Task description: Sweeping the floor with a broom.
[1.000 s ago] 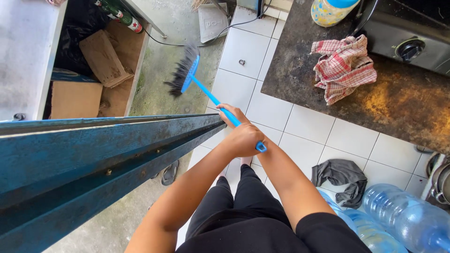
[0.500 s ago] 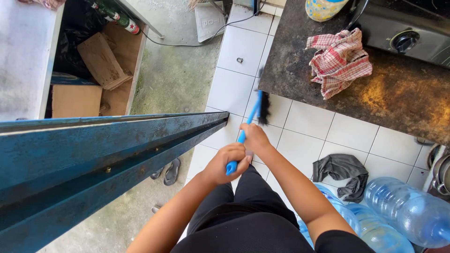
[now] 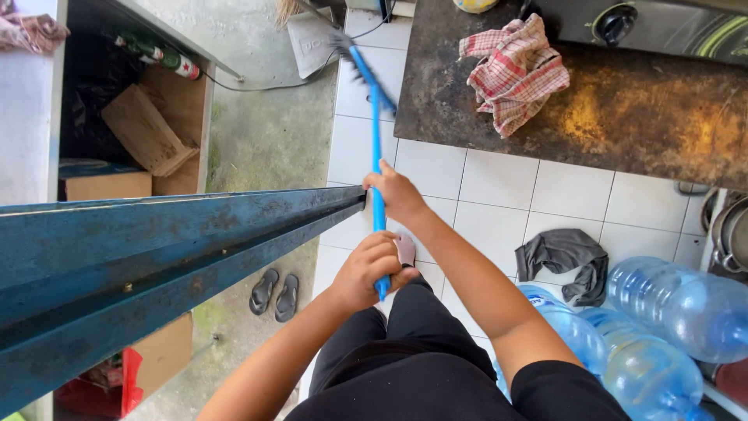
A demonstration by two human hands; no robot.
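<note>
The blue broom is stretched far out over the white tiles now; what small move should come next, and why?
Probably a short pull of the blue broom back toward the feet. Its bristles lie at the far end of the white tiles, beside the dustpan, and both arms are extended, the right hand ahead of the left hand on the handle, so little forward reach seems left.

The broom handle [image 3: 375, 140] looks like smooth, glossy blue plastic. The floor tiles [image 3: 499, 187] are glazed white, the checked rag [image 3: 510, 74] is soft woven cloth, and the blue beam [image 3: 156, 249] is scuffed, painted metal. The dark surface [image 3: 647, 117] looks rusty and rough.
</note>
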